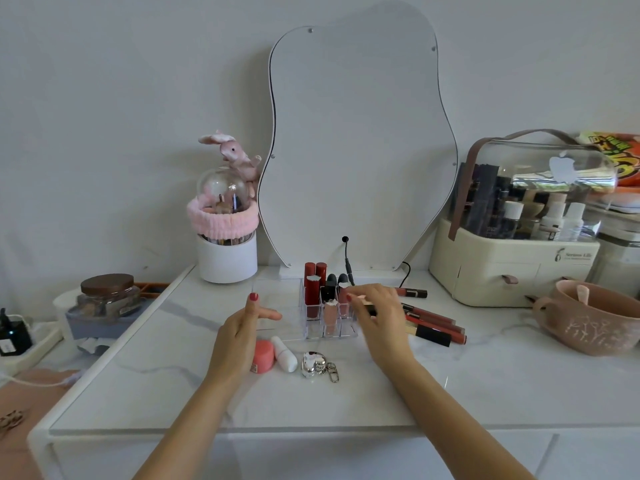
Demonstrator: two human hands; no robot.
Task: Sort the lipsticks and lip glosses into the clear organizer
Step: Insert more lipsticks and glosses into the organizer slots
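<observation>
The clear organizer stands in the middle of the marble table, with several red, black and nude lipsticks upright in its right-hand slots. My left hand touches the organizer's left side, thumb up and fingers relaxed. My right hand hovers over the organizer's right edge and pinches a dark lipstick tube. Several lip glosses lie on the table just right of that hand, and one more lip gloss lies behind them.
A pink jar, a white tube and a silver heart keychain lie in front of the organizer. A wavy mirror leans behind. A brush holder stands back left, a cosmetics case and pink bowl on the right.
</observation>
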